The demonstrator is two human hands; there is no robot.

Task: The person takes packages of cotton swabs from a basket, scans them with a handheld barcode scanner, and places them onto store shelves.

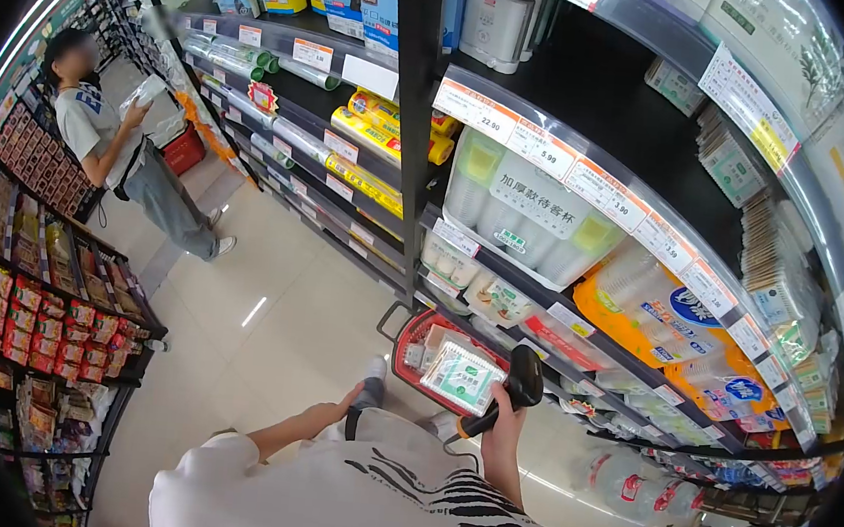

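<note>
My right hand [501,429] is wrapped round the handle of a black barcode scanner [525,375] with an orange trim and a cord. Just left of the scanner, a white and green plastic-wrapped pack [462,375] lies on other small packs in a red shopping basket [399,360] on the floor. Low in front of my body, my left hand [351,399] is beside my leg. Its fingers are too small and partly hidden to make out.
Shelves on the right hold plastic cups [532,213], orange cup packs [658,314] and yellow rolls [378,129]. A person [97,130] stands in the aisle near another red basket [184,149]. Snack racks [46,321] line the left; large bottles [624,482] stand at lower right.
</note>
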